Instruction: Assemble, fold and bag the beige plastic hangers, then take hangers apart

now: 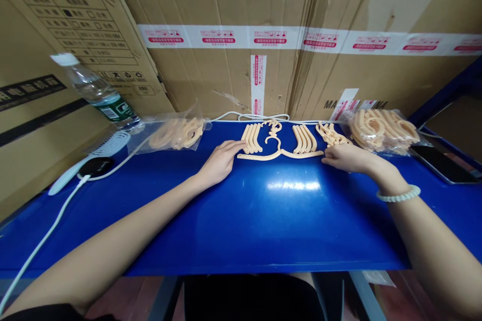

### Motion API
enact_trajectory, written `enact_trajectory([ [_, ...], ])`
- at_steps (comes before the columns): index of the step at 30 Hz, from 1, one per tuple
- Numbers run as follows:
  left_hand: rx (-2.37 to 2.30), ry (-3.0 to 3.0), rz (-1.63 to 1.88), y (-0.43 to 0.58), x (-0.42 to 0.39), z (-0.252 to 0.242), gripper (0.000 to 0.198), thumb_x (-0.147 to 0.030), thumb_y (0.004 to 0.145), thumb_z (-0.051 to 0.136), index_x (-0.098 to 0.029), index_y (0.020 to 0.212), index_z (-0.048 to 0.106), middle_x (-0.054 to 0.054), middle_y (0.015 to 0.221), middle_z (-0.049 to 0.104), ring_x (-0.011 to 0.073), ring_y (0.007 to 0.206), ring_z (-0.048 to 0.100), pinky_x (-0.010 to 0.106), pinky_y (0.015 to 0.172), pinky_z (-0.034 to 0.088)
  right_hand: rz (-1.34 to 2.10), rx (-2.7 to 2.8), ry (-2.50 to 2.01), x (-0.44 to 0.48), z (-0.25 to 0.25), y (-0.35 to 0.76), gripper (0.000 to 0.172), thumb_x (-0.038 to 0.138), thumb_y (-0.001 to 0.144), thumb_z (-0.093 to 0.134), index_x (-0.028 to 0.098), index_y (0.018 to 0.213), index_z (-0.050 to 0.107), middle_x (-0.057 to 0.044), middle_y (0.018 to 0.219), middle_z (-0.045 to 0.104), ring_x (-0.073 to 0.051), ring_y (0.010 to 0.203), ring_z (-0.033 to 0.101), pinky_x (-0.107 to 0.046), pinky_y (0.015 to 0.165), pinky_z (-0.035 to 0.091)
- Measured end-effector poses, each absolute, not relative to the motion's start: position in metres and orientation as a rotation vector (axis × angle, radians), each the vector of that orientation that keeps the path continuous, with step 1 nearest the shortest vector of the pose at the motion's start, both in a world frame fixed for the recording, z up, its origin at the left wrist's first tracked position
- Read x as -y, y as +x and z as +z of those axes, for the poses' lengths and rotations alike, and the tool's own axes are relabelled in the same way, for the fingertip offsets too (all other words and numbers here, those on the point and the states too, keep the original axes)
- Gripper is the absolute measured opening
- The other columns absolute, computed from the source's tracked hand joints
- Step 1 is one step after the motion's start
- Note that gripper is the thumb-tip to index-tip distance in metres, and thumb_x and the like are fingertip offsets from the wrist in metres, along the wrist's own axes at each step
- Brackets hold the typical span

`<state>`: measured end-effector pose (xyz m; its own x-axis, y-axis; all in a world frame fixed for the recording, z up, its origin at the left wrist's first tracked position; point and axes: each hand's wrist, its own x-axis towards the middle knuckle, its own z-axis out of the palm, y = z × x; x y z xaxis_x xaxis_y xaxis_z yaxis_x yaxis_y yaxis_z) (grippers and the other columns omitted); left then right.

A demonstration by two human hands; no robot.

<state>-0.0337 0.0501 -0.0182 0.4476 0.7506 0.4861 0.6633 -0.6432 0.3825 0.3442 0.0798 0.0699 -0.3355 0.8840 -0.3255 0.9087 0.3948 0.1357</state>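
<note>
A beige folding clothes hanger [279, 152] lies spread out on the blue table, its hook pointing away from me. My left hand [219, 163] rests by its left end, fingers stretched toward a row of loose hanger arms [253, 139]. Another row of arms [304, 139] lies right of the hook. Beyond the hook are several small hook pieces [272, 127]. At the hanger's right tip is my right hand [344, 157], its fingers curled in; whatever they hold is hidden. Just behind that hand sits a pile of small beige parts [330, 133].
Plastic bags of beige parts lie at the left [176, 132] and right [382, 130]. A phone [446, 163] is far right. On the left are a water bottle [107, 97], a pale hairbrush [94, 155] and a black puck [96, 166] with a white cable. Cardboard boxes [218, 80] wall the back.
</note>
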Motion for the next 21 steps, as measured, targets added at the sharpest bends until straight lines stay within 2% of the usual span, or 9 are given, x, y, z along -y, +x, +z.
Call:
enact_trajectory([
  [9,-1.26,2.587,0.954,-0.0335,-0.0505,-0.0183,0.051,0.0,0.091,0.038,-0.018,0.132,0.061,0.01,0.137,0.065,0.0254,0.128,0.057,0.051,0.11,0.046,-0.137,-2.295,1.547,-0.0777,0.0741,0.3407,0.032,0.03,0.094,0.049,0.019,0.066,0.06,-0.006,0.068,0.067,-0.018,0.062,0.058,-0.029,0.059,0.035],
  [21,-1.239,2.605,0.964,-0.0341,-0.0511,-0.0189,0.047,-0.002,0.093,0.039,-0.019,0.13,0.063,0.009,0.136,0.066,0.0249,0.127,0.058,0.051,0.11,0.047,-0.132,-2.286,1.549,-0.0772,0.0742,0.3399,0.033,0.029,0.095,0.05,0.02,0.064,0.052,-0.006,0.07,0.066,-0.017,0.063,0.056,-0.028,0.059,0.033],
])
